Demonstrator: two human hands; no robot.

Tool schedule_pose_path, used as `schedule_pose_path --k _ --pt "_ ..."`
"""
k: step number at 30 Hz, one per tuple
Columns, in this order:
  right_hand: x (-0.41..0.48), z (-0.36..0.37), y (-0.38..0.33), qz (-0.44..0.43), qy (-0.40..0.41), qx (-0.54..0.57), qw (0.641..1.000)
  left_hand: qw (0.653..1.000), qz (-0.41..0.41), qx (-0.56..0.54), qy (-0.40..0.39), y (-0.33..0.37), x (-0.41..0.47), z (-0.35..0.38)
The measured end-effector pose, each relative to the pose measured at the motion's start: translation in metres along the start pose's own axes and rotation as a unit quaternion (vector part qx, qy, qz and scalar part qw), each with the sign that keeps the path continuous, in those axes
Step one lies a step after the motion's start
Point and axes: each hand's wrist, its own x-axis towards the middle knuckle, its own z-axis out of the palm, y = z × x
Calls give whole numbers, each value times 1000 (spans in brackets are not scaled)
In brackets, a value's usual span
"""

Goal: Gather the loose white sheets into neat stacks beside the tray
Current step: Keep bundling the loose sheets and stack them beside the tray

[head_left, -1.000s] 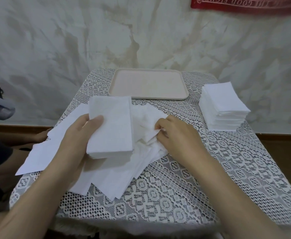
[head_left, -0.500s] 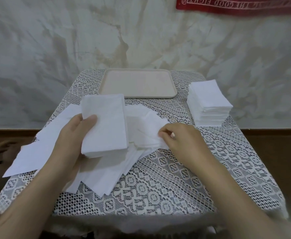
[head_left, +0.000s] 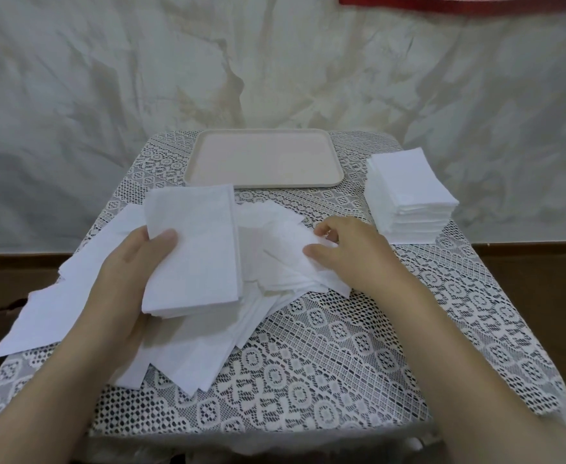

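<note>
White, thin loose sheets lie fanned across the grey lace tablecloth, in front of the pale beige rectangular tray. The left hand grips a squared-off white bundle of gathered sheets, thumb on top and fingers curled beneath, just above the scatter. Compared with half a second ago, the right hand has shifted to the pile's right edge, its fingers bent and thumb closing on the corner of a top sheet. That suggests another sheet is about to join the bundle. A tall finished white stack already stands right of the tray; many sheets remain loose.
</note>
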Motion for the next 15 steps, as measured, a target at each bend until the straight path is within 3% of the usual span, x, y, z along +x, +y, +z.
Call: schedule_pose_path --k 12,15 --pt "-20 -15 13 8 9 75 997 1000 5 -2 12 3 -3 3" --pt "-24 -13 13 8 -5 52 999 1000 2 -7 12 4 -3 3"
